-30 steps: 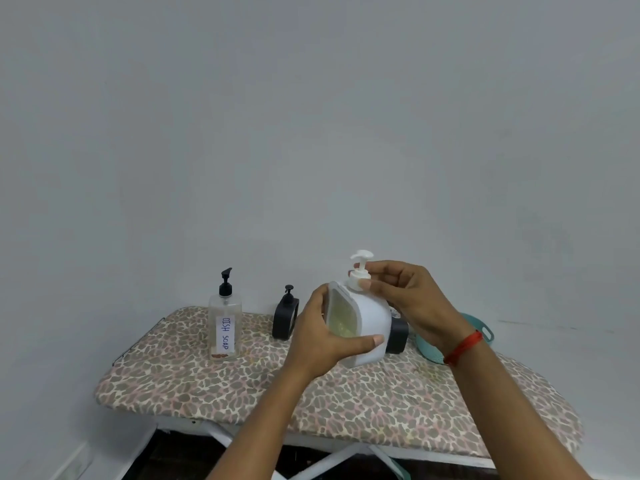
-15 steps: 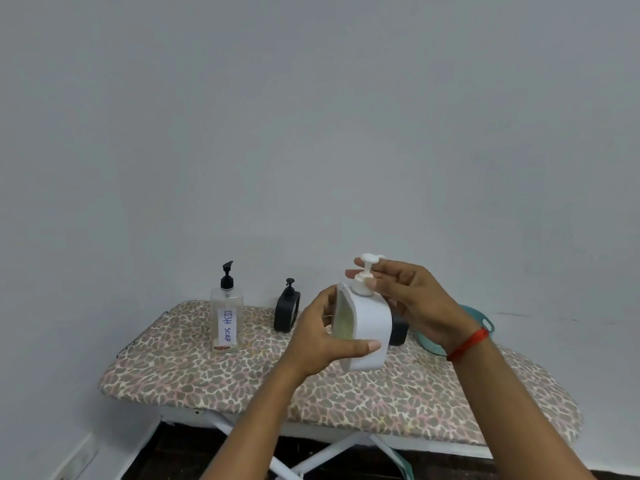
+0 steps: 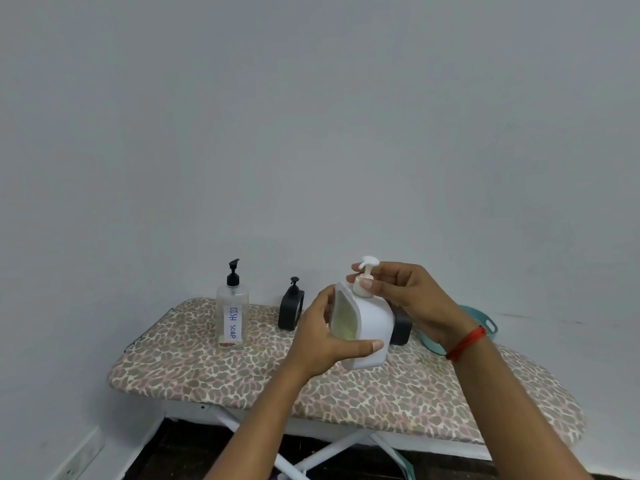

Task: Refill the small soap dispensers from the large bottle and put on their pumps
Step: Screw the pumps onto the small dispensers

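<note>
White plastic soap dispenser (image 3: 372, 327), boxy with rounded top and a translucent side panel showing yellowish liquid, is held in the air above the leopard-print padded ironing board (image 3: 346, 386), roughly upright, slight tilt.

Head view:
- Left hand (image 3: 320, 336) wraps the dispenser body from the left side; thumb lies across the lower front edge, the other fingers are hidden behind it. Closed grip on the body.
- Right hand (image 3: 412, 299) is at the top, fingers pinched around the collar of the white pump (image 3: 366, 277), which sits in the dispenser neck. Pump head points up. Cannot tell if the collar is fully seated.
- Red thread band (image 3: 465, 342) on the right wrist.
- Tall clear bottle with black pump and a handwritten "DISH SOAP" label (image 3: 232, 313) stands upright on the board, left rear, well apart from the hands. Looks nearly empty.
- Black square dispenser with black pump (image 3: 292, 308) stands just right of the clear bottle, near the wall.
- Second black dispenser (image 3: 401, 327) is mostly hidden behind the white one; pump not visible.
- Teal plastic basket (image 3: 485, 323) at the right rear, partly behind the right forearm.
- White folding legs (image 3: 311, 459) under the board.
</note>
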